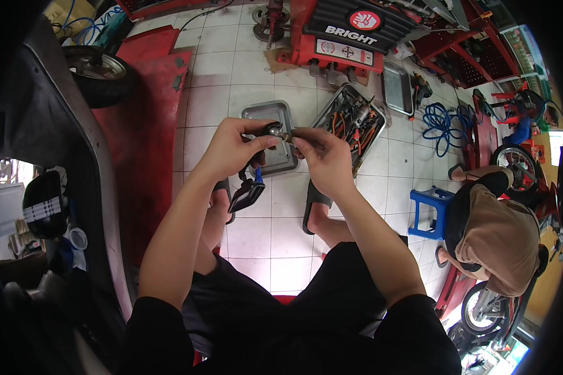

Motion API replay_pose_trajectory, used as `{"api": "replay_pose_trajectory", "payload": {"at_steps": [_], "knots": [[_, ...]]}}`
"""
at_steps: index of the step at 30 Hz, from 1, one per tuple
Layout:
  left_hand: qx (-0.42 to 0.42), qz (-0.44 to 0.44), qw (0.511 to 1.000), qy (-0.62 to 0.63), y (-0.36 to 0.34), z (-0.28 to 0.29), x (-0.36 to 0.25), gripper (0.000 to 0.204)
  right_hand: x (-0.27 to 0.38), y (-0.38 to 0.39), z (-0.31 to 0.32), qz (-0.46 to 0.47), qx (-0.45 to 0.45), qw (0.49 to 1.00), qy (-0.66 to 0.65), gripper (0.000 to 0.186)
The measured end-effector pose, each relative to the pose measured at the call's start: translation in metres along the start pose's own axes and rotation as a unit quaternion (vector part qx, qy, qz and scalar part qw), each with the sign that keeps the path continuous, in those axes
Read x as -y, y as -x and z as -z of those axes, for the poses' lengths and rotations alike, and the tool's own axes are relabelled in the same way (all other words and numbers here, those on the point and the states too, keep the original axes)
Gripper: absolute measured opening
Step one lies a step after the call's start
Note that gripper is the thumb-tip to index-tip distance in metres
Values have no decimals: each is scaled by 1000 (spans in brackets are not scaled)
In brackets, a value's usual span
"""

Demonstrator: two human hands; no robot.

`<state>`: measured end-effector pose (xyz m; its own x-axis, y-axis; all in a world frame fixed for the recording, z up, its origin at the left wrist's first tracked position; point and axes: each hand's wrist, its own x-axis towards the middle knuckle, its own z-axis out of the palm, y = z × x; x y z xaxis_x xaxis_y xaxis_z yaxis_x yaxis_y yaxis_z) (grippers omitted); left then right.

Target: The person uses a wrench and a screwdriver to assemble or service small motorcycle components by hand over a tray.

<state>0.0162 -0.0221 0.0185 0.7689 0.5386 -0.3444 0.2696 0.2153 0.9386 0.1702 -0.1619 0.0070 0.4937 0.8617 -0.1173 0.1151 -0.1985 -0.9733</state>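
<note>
My left hand [234, 147] is closed around a small dark part with a round, shiny silvery end [274, 130]. Below that hand hangs a black, flat-faced piece [246, 195] with a bit of blue [258, 175] at its upper end; how it joins the held part is hidden by the fingers. Thumb and fingers of my right hand [324, 153] pinch a tiny metal piece [287, 136] right against the silvery end. Both hands meet above a grey metal tray [269, 107] on the floor. The exact kind of the held part is too small to tell.
Right of the tray stands a metal tray of tools [324, 114]. A red lift platform [150, 119] and a motorcycle body flank my left. A red machine with pedals [333, 76] stands ahead. Blue hose [445, 122], a blue stool [430, 212] and a crouching person [500, 234] are right.
</note>
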Motion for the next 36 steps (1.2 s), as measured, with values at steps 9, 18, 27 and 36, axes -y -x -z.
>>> {"api": "replay_pose_trajectory", "payload": {"at_steps": [9,18,27,36], "knots": [[24,-140,990,0,0,-3,7,36,6,-1,5,127,12,989,71,24],[31,-77,995,57,2,-2,3,41,13,-3,13,153,57,983,79,25],[14,-166,982,85,4,3,1,24,17,-7,24,-4,91,989,-115,21],[-65,-372,916,-137,11,-13,-9,26,12,-5,28,81,114,977,-163,20]]}}
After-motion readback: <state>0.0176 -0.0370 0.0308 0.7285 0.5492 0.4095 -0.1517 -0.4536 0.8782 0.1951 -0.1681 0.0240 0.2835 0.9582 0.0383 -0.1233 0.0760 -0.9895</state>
